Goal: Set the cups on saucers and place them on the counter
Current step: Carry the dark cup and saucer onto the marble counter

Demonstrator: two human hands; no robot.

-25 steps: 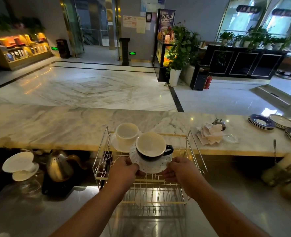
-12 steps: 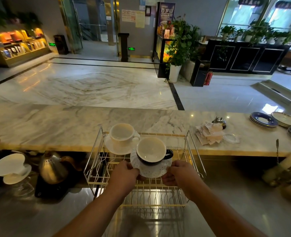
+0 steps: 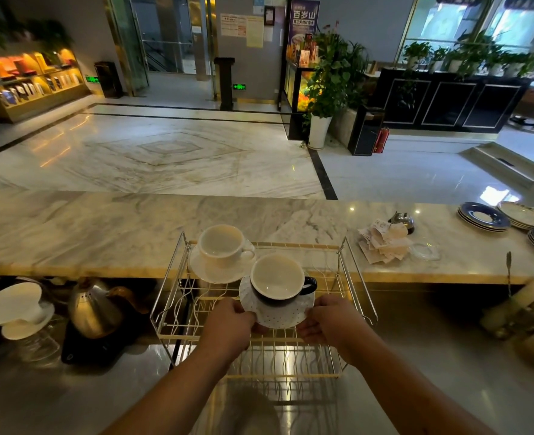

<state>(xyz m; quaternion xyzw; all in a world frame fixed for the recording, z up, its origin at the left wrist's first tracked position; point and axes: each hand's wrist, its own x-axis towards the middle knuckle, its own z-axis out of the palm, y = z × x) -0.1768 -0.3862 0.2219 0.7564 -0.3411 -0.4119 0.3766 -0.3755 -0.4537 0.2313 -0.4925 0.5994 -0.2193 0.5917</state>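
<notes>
Marble counter [image 3: 102,227] fronts a lobby; both hands' fingers [image 3: 243,313] pinch the dotted saucer [image 3: 278,318].

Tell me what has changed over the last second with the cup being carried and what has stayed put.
Little has changed. Both hands, left hand and right hand, keep gripping the dotted saucer with the dark cup above the wire rack; any drift toward the person may be only the camera shifting. Nothing was let go. The white cup and saucer stay put on the marble counter's edge; kettle and plates unmoved.

Open marble left of the rack

The counter [image 3: 102,227] lies bare toward its left edge; white cup [image 3: 221,246] and wire rack [image 3: 353,271] block the middle; receipts [image 3: 381,243] crowd the right.
</notes>
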